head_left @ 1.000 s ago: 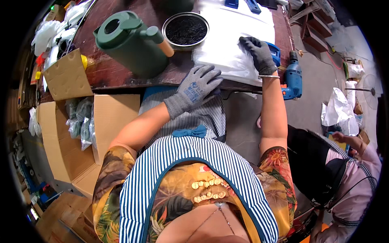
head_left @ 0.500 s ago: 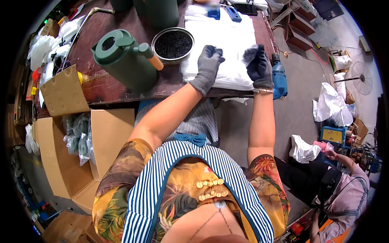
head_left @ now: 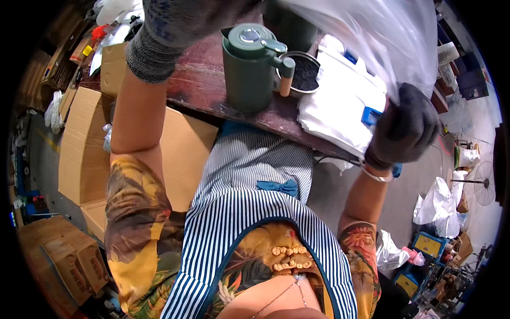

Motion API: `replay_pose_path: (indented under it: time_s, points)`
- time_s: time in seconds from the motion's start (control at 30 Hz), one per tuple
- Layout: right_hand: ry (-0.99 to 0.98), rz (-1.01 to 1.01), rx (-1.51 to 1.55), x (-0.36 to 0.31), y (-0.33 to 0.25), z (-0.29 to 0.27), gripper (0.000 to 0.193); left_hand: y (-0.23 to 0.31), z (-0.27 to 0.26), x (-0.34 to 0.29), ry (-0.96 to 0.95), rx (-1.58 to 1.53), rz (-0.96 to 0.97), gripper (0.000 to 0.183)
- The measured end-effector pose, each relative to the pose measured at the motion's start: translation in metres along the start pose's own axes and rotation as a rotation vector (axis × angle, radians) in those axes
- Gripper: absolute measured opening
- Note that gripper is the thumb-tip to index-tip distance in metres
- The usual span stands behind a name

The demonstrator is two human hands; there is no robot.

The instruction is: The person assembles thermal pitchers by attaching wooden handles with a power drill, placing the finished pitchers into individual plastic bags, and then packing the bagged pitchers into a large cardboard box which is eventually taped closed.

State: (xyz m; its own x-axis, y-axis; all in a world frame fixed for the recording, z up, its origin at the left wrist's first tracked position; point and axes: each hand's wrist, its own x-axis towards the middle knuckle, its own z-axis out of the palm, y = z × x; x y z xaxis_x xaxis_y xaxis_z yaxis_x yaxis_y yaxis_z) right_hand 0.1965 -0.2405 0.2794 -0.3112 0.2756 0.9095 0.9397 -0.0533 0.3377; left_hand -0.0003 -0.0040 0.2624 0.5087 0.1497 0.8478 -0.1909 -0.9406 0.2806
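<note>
My right hand [head_left: 406,130], in a dark grey glove, is closed on the lower edge of a translucent plastic bag [head_left: 366,32]. The bag is raised over the right side of the table and blurred by motion. My left hand [head_left: 183,32], also gloved, reaches up at the upper left; its fingers are blurred and cut by the upper edge, near the bag's far end. Between my arms a dark green jug [head_left: 248,80] with a lid and a wood-coloured handle grip stands upright on the table. Beside it is a round metal bowl [head_left: 284,87] of small black pieces, probably screws.
A stack of white bags [head_left: 326,114] lies on the dark red table [head_left: 199,80], with a blue tool [head_left: 370,116] on it. Another green jug [head_left: 289,26] stands behind. An open cardboard box [head_left: 82,143] is at my left; white sheeting [head_left: 436,207] lies at the right.
Both hands have risen from the white stack and spread apart, and the translucent bag is now up in the air. My view has turned, and the jug appears farther right.
</note>
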Motion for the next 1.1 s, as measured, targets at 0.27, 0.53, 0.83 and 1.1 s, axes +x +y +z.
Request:
replay_pose_path:
  time_s: [0.27, 0.53, 0.83, 1.1]
  points:
    - [-0.385, 0.316, 0.444, -0.032, -0.080, 0.070, 0.021, -0.053, -0.074, -0.123, -0.061, 0.149, -0.292, 0.023]
    - [-0.736, 0.234, 0.437, -0.119, -0.129, 0.077, 0.016, -0.056, -0.010, -0.242, -0.594, 0.377, -0.519, 0.026]
    - [-0.925, 0.239, 0.418, -0.179, -0.164, 0.069, 0.025, -0.026, -0.086, -0.118, -0.014, -0.033, -0.414, 0.056]
    - [-0.867, 0.175, 0.163, -0.228, -0.180, 0.037, 0.038, 0.072, -0.026, -0.022, -0.721, 0.321, 0.246, 0.017]
